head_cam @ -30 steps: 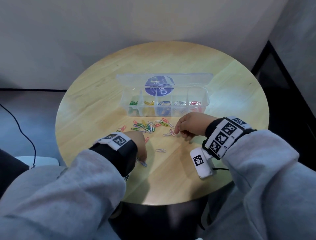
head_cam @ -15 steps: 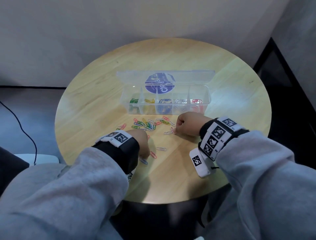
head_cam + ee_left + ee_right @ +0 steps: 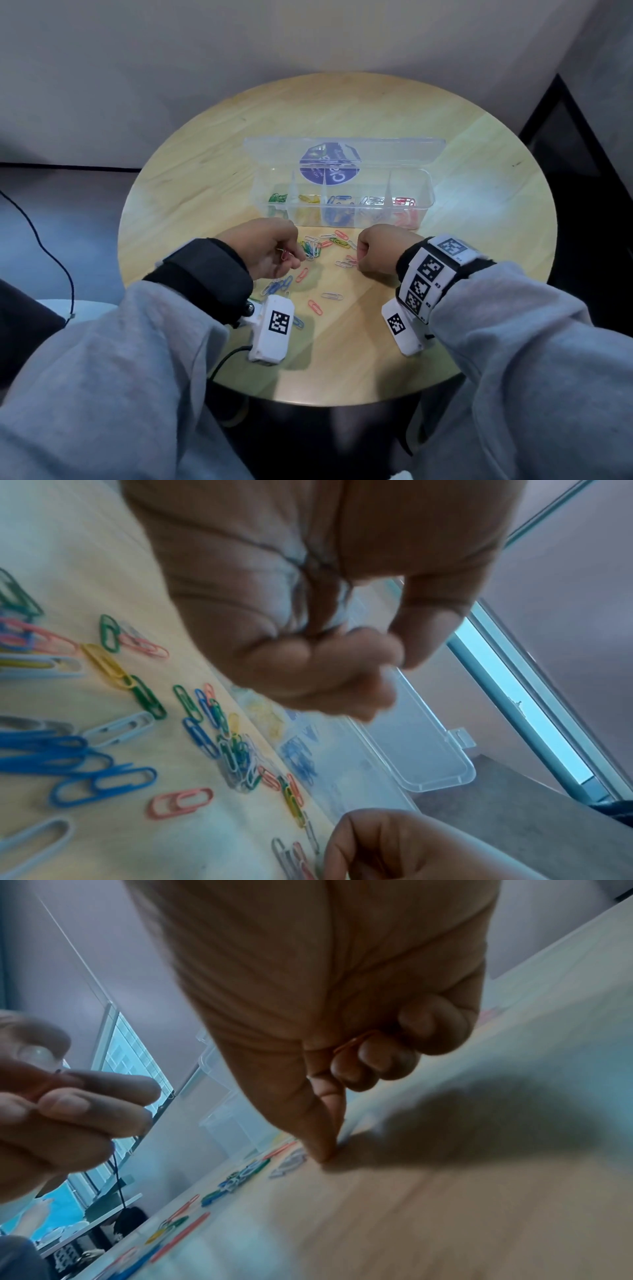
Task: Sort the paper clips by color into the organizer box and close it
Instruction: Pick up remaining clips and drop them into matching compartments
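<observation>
On the round wooden table (image 3: 462, 192) stands the clear plastic organizer box (image 3: 346, 205), its lid (image 3: 394, 150) open and leaning back. A round blue sticker (image 3: 330, 164) on the lid carries white writing, of which only the start, "Cla", can be made out. The compartments hold, from left to right, green, yellow, blue, white and red paper clips. Loose paper clips (image 3: 318, 246) of mixed colours lie scattered on the table just in front of the box, between the two hands. The left hand (image 3: 270, 253) is raised off the table with its fingers curled, pinching a red paper clip (image 3: 285, 255). The right hand (image 3: 380, 253) is low over the table, fingers curled, thumb and forefinger tips pressed together at the tabletop beside some white and pink clips; an orange-red clip (image 3: 352, 1042) is tucked under its curled fingers. Both wrists wear bands with black-and-white square markers.
</observation>
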The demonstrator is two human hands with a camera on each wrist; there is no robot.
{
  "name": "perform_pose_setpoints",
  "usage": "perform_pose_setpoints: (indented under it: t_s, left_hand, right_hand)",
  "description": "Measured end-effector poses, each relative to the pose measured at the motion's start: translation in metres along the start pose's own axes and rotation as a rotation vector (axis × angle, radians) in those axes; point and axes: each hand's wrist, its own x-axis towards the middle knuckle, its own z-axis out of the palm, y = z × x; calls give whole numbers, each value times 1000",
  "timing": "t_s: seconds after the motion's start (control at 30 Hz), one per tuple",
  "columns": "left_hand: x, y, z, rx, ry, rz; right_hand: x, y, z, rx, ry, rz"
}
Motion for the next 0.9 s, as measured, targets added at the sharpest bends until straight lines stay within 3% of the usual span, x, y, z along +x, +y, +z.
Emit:
perform_pose_setpoints:
  t_s: [0.2,0.33,0.47,0.67,0.9]
  left_hand:
    - [1,-5,4,59,58,43]
    - [5,-13,11,579,6,76]
    - [1,-20,28,1099,68,105]
    - [3,-27,40,1282,5,143]
    - [8,-26,40,1378,-39,115]
  right_hand:
    - [-2,4,0,56,54,-48]
    - [1,2,2,56,14,-89]
    - [-2,2,-1,32,-8,-96]
    - [-4,4,-1,-86,-63,-43]
    - [-7,10,-7,-47,-101,-38]
